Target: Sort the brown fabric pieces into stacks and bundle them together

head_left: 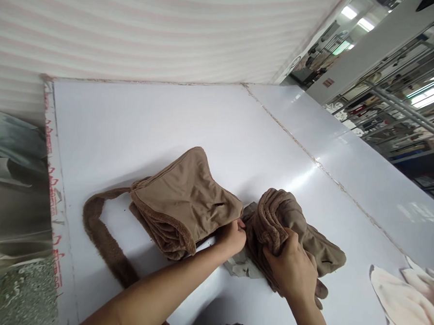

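We see two lots of folded brown fabric on the white bench, both between its red-marked left edge and the taped seam that slants rightward from the far edge. The left stack lies in from the left edge, its smooth top layer showing a small dark slit near the right corner and its plush layers showing along the near side. From its left side a brown plush strip curves out towards the bench's left edge, then passes down to the left forearm.

We find the left hand at the stack's right corner, fingers curled; the fingertips are partly hidden, so we cannot tell whether they pinch the cloth. The right hand is closed on the right bundle, thumb and fingers gripping its thick rolled folds, while a flap with another slit reaches out to the right. Between the hands, grey sheeting shows beside and beneath this bundle.

Pale pink fabric lies at the bench's right side, well apart from both hands. A striped curtain hangs along the far edge.
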`<state>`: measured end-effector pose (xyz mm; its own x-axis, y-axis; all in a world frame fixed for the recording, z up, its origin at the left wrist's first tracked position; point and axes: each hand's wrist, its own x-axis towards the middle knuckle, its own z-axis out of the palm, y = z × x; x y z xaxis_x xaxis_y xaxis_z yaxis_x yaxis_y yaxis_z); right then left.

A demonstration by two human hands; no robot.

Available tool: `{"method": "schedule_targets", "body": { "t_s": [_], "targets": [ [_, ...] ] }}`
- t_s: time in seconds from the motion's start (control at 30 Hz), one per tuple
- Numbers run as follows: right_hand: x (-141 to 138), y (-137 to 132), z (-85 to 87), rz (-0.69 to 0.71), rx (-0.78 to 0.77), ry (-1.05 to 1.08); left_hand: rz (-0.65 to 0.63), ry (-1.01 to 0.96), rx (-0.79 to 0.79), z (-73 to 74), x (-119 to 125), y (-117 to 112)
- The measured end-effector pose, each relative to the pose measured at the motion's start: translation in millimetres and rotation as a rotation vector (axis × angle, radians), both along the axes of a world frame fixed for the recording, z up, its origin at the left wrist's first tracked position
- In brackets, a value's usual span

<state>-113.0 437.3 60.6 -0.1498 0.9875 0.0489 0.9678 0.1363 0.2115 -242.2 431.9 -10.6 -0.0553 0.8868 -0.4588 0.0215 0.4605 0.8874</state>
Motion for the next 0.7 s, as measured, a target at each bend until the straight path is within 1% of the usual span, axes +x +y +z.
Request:
{"method": "schedule_targets", "body": {
  "t_s": [0.1, 0.2, 0.33, 0.43, 0.5, 0.57, 0.63, 0.7],
  "targets": [
    [3, 0, 1.4, -0.013, -0.001, 0.016, -0.092, 0.017, -0.009, -0.1, 2, 1],
    [3, 0, 1.9, -0.003, -0.005, 0.037, -0.160, -0.034, -0.034, 0.3, 8, 5],
    [5, 0, 2.4, 0.008, -0.005, 0.082, -0.177, -0.151, -0.049, 5.7, 15, 9],
    [11, 0, 10.3, 0.011, 0.010, 0.113, -0.165, -0.245, -0.035, 18.2, 20, 12],
    [16, 0, 23.3, 0.000, 0.032, 0.140, -0.155, -0.331, -0.008, 30.7, 23, 15],
    [22, 0, 43.4, -0.029, 0.069, 0.177, -0.147, -0.450, 0.029, 46.9, 29, 18],
    [28, -4, 69.7, -0.071, 0.117, 0.223, -0.142, -0.599, 0.076, 67.6, 36, 17],
    [33, -13, 100.6, -0.107, 0.171, 0.279, -0.141, -0.763, 0.138, 93.4, 44, 12]
  ]
}}
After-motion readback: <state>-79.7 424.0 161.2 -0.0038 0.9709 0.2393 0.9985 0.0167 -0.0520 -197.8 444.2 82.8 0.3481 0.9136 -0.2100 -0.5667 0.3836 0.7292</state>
